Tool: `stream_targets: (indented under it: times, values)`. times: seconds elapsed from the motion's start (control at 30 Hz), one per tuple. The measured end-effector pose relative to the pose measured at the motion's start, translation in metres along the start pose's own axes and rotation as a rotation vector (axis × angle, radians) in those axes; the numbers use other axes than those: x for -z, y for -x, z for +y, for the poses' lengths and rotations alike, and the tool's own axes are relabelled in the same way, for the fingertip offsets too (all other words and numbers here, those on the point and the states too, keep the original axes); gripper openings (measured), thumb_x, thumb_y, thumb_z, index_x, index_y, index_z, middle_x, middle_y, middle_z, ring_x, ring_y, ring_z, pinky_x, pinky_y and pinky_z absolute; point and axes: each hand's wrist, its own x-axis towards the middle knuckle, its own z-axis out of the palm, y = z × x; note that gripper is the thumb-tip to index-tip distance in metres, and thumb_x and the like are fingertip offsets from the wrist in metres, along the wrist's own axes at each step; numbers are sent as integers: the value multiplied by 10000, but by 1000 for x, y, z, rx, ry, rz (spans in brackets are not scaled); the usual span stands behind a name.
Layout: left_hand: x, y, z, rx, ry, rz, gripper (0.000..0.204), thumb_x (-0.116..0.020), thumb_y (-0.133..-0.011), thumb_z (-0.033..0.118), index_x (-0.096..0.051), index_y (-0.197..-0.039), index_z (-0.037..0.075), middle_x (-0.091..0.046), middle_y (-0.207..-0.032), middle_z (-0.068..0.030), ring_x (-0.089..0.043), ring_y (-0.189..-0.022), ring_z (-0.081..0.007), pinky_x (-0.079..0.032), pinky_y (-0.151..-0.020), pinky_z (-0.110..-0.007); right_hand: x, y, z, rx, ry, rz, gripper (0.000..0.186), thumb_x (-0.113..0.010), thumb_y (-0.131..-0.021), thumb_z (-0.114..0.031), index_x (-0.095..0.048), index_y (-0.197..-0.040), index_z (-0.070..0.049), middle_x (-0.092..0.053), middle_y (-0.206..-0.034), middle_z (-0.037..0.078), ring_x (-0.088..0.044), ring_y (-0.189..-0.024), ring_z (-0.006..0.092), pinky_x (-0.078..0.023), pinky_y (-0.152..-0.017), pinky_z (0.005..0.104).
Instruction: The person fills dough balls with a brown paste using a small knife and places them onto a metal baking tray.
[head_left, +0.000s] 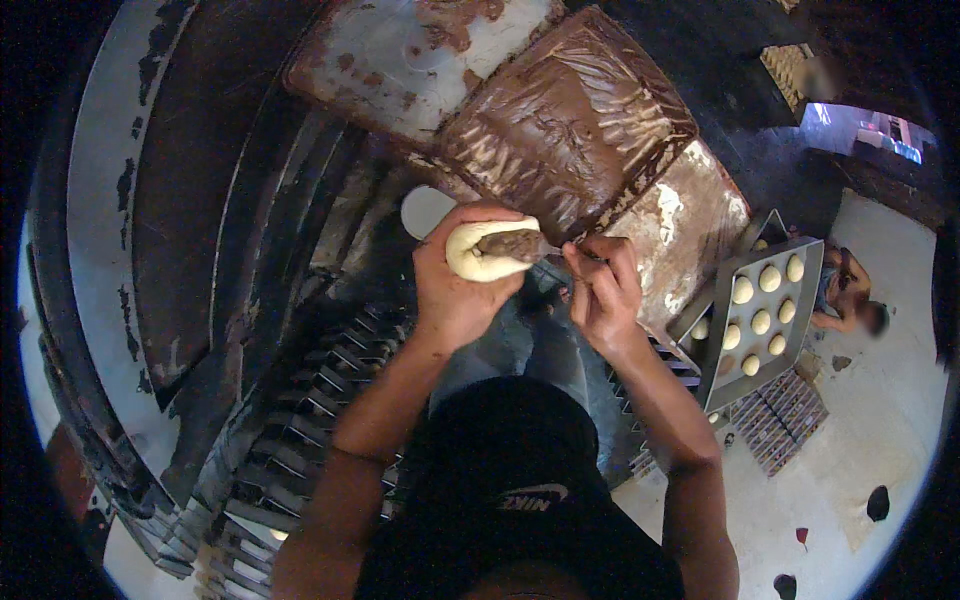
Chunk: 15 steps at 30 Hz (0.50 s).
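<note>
The dough (464, 250) hides part of the left hand (450, 300), the tool (553, 250) in the right hand (607, 285) is too indistinct to tell, the top edge crops a metal sheet (385, 80), and a person's head (877, 319) is blurred.

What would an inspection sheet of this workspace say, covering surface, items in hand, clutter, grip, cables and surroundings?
Surface: a glossy brown layer covers one panel; beside it lies a brown board with whitish patches.
Job's things: pale dough, opened around brown filling; a thin tool, mostly hidden, reaches toward the filling.
Clutter: a white round object, kind unclear; a metal tray of dough balls.
Grip: left hand cups the dough; right hand appears to pinch the tool.
Cables: nothing seen.
Surroundings: another person to the right, pale floor, slatted racking at lower left.
</note>
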Motion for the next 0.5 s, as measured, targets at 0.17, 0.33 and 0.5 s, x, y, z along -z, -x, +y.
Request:
stream_targets:
  times: [0.17,0.33,0.5]
  values:
    - [6,0,-30,-37,-19,26,501,-836,-715,-112,-659,-1168,8,-710,-1134,-78,-684,-1045,-147,-558,-937,-300,-25,138,124,-384,134,148,213,-723,-845,36,-675,-1051,13,-654,-1074,183,-640,-967,351,-516,-878,429]
    - [-17,10,-20,-266,-201,-104,479,-921,-694,14,-695,-1116,39,-709,-1114,-91,-700,-1015,-197,-567,-917,-330,-28,104,77,-650,-188,340,164,-701,-928,-53,-686,-1080,7,-680,-1154,148,-632,-1067,288,-477,-990,438]
    - [-87,38,-3,-437,-302,-338,508,-931,-674,68,-715,-1133,84,-718,-1098,-106,-697,-1055,-240,-557,-919,-351,66,66,-16,-977,-1643,482,77,-720,-952,-57,-711,-1027,-40,-728,-944,48,-640,-888,99,-485,-760,226]
